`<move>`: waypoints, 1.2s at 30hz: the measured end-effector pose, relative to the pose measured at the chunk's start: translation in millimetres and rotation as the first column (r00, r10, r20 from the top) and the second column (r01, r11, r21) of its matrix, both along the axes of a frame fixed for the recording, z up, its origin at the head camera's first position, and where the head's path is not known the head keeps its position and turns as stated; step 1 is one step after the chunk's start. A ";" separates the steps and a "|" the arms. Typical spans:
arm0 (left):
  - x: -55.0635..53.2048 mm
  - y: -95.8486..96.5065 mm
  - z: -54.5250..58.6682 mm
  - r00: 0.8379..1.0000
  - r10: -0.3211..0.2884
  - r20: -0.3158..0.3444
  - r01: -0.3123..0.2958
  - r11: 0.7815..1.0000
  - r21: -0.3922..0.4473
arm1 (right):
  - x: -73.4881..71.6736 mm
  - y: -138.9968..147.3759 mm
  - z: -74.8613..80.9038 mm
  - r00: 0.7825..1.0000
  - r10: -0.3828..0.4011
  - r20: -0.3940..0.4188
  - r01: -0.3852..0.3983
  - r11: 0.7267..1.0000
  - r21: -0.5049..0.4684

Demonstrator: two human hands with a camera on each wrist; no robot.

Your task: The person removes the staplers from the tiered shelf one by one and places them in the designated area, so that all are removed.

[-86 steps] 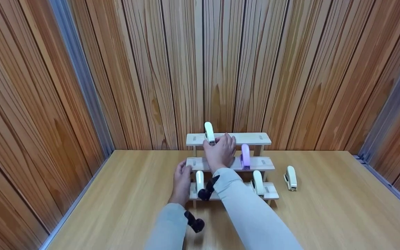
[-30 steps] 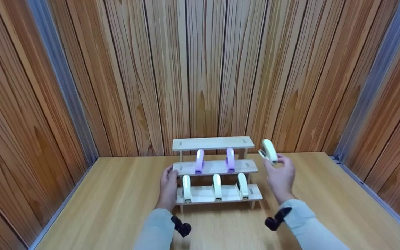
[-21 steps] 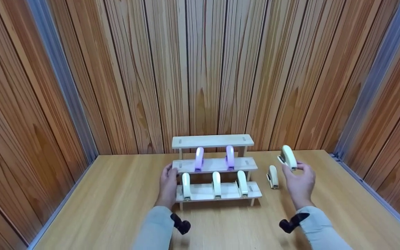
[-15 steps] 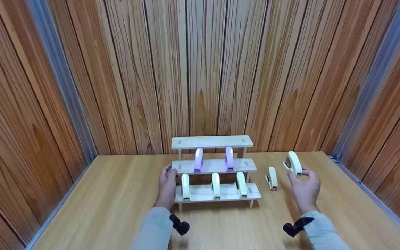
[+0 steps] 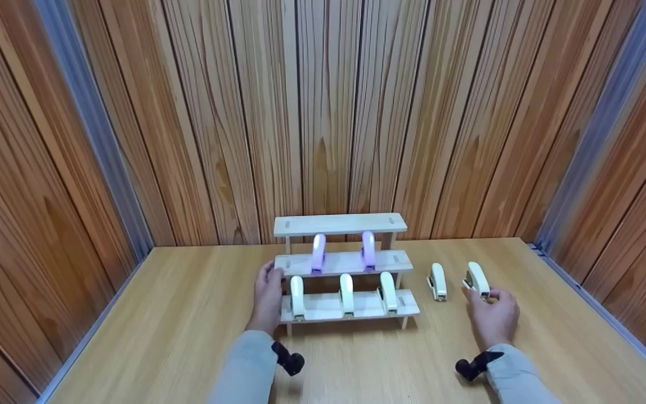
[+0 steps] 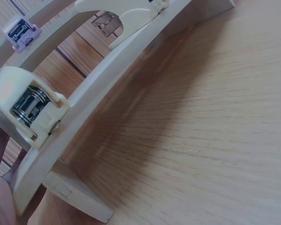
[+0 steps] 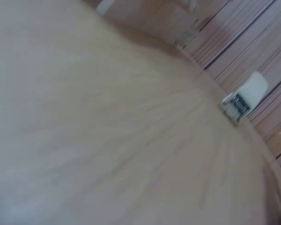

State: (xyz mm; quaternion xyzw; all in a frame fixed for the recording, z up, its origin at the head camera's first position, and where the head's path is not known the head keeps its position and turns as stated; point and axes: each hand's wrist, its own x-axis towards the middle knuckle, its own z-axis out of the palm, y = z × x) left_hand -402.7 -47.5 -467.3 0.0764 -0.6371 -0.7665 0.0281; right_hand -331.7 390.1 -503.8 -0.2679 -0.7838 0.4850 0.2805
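Note:
A three-tier wooden display stand point(image 5: 356, 223) stands on the table. At its left end, my left hand point(image 5: 267, 303) grips the stand's edge; in the left wrist view, fingers point(image 6: 0, 145) show around the lower board's end. To the right of the stand, my right hand point(image 5: 495, 317) pinches a cream stapler point(image 5: 476, 280) by its near end, low over the table. Beside that, another cream stapler point(image 5: 438, 281) stands on the table, also visible as a white stapler point(image 7: 246, 97) in the right wrist view.
Two purple staplers, left point(image 5: 318, 253) and right point(image 5: 368, 251), stand on the middle tier. The bottom tier bears three cream staplers: left point(image 5: 297, 297), middle point(image 5: 346, 294) and right point(image 5: 388, 293). A wood-panelled wall point(image 5: 323, 112) rises behind the table point(image 5: 188, 314).
My right hand has taken the cream stapler off the top tier and carried it right, then down to the table beside the other stapler. The left hand keeps its place on the stand.

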 end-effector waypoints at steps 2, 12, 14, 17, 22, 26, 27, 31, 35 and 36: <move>-0.1 -1.0 0.4 1.000 -0.004 0.005 0.004 1.000 0.000 | -2.0 -0.1 -2.6 1.000 -0.010 0.020 0.009 0.999 0.035; -0.4 -3.6 4.2 1.000 -0.013 -0.001 0.013 1.000 -0.004 | -10.7 0.0 -4.9 0.989 -0.011 0.150 -0.020 0.980 0.200; -0.1 -2.9 3.8 1.000 -0.013 -0.009 0.013 1.000 -0.006 | -11.6 0.8 -7.1 0.985 -0.020 0.172 -0.020 0.973 0.230; 0.6 -1.0 3.7 1.000 -0.012 -0.003 0.012 1.000 -0.013 | -11.7 1.3 -9.4 0.978 -0.032 0.205 -0.022 0.966 0.256; 1.2 1.5 3.1 1.000 -0.011 0.016 0.011 1.000 -0.019 | -13.0 2.4 -9.5 0.963 -0.021 0.267 -0.051 0.964 0.262; 0.6 2.8 2.6 1.000 0.001 -0.016 -0.001 1.000 -0.016 | -16.4 3.6 -8.2 0.956 -0.022 0.293 -0.064 0.958 0.281; 0.4 2.9 2.1 1.000 0.003 -0.028 -0.003 1.000 -0.016 | -17.1 3.8 -8.0 0.954 -0.024 0.299 -0.066 0.956 0.285; 0.5 2.8 0.0 0.999 0.003 -0.039 -0.004 1.000 -0.013 | -18.9 3.5 -7.5 0.948 -0.032 0.317 -0.073 0.947 0.313; 2.6 1.3 0.5 1.000 -0.002 -0.014 0.002 0.999 -0.041 | -20.2 1.3 -6.9 0.950 -0.022 0.312 -0.078 0.949 0.305; 3.0 1.0 0.7 1.000 -0.005 -0.010 0.005 0.999 -0.050 | -20.6 0.5 -6.9 0.952 -0.022 0.305 -0.073 0.952 0.298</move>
